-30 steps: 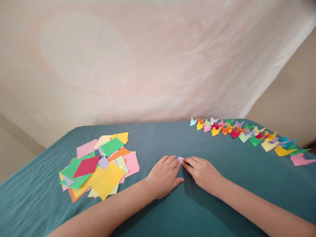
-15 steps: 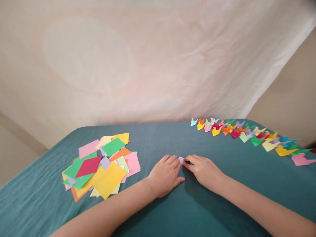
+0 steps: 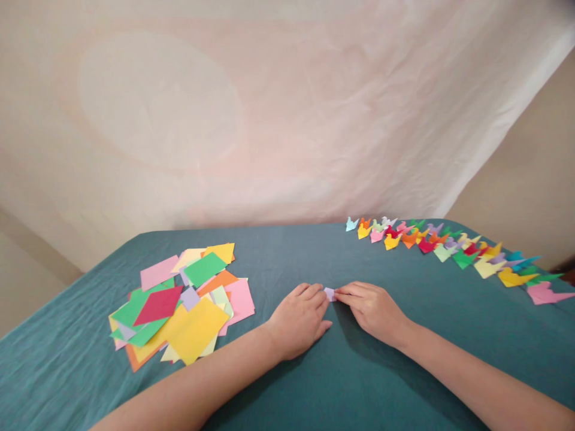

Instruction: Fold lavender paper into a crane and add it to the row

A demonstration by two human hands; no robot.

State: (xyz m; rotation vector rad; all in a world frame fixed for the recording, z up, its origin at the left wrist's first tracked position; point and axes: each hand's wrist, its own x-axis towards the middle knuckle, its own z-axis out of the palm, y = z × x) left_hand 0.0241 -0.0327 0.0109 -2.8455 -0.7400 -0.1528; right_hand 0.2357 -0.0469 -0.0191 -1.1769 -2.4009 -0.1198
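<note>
A small folded piece of lilac paper (image 3: 329, 294) lies on the table between my two hands, and only a little of it shows. My left hand (image 3: 300, 320) rests palm down at its left side, fingers laid over that edge and thumb spread apart. From the right, my right hand (image 3: 371, 308) pinches the paper's other edge between thumb and fingertips. The left fingers hide the rest of the paper.
To the left lies a loose pile of coloured paper sheets (image 3: 193, 329). Folded paper birds (image 3: 444, 251) stand in slanting rows along the far right. A dark teal cloth (image 3: 278, 257) covers the table, and a pale sheet (image 3: 287, 120) hangs behind it.
The right fingers have straightened slightly at the lilac paper's edge. My left thumb has drawn in a little to the left. The view has shifted slightly.
</note>
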